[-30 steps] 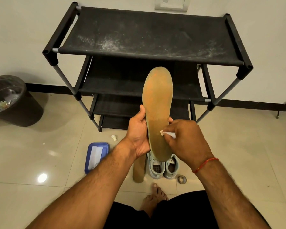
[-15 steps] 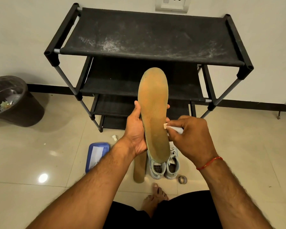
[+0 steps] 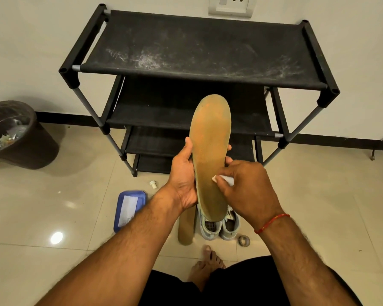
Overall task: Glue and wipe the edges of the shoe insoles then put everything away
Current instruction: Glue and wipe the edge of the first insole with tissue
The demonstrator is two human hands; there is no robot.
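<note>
My left hand (image 3: 182, 177) grips a tan shoe insole (image 3: 210, 149) upright, underside toward me, toe end up. My right hand (image 3: 250, 191) pinches a small white glue tube (image 3: 224, 180), its tip touching the insole's right edge near the heel half. A second tan insole (image 3: 186, 230) lies on the floor below, partly hidden by my left hand. Beside it stands a pair of pale sneakers (image 3: 219, 226).
A black three-tier shoe rack (image 3: 197, 54) stands against the wall ahead. On the tiled floor lie a blue lid with white paper (image 3: 128, 208), a small white cap (image 3: 153, 184) and a tape roll (image 3: 243, 240). A dark waste bin (image 3: 20, 138) stands far left. My bare foot (image 3: 208, 263) is below.
The insole swung slightly left and then back to the right. My right hand with the tube has slid lower along the insole's right edge.
</note>
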